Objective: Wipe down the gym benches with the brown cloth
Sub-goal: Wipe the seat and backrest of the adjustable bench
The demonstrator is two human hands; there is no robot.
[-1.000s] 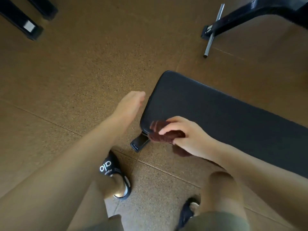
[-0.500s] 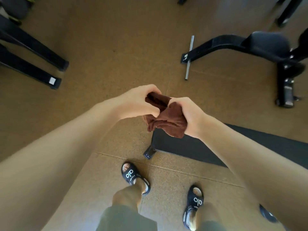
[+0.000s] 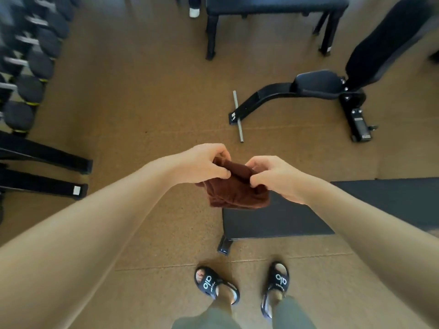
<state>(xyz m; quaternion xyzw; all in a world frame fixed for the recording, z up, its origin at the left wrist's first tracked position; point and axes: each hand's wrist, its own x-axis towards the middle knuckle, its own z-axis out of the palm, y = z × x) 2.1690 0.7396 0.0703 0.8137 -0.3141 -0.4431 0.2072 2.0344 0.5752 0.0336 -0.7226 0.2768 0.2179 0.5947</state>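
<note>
Your left hand (image 3: 204, 166) and right hand (image 3: 275, 178) now both pinch the bunched brown terry cloth (image 3: 235, 189), lifted off the flat black padded bench (image 3: 273, 222) at 5 o'clock. Looks like refolding; black incline bench (image 3: 316, 86) at 1 o'clock probably comes next.

Single head-worn wide-angle view, aimed fwd and steeply down.

Looked from standing height over both forearms; left hand (image 3: 202, 163) and right hand (image 3: 276, 178) sat nearest, mid-frame, w/ brown cloth (image 3: 234, 188) between. Feet at bottom edge, flat bench (image 3: 280, 222) just below right, incline bench (image 3: 318, 85) farther off up top. Edges blurred, bowed. No 2nd view to overlap.
</note>
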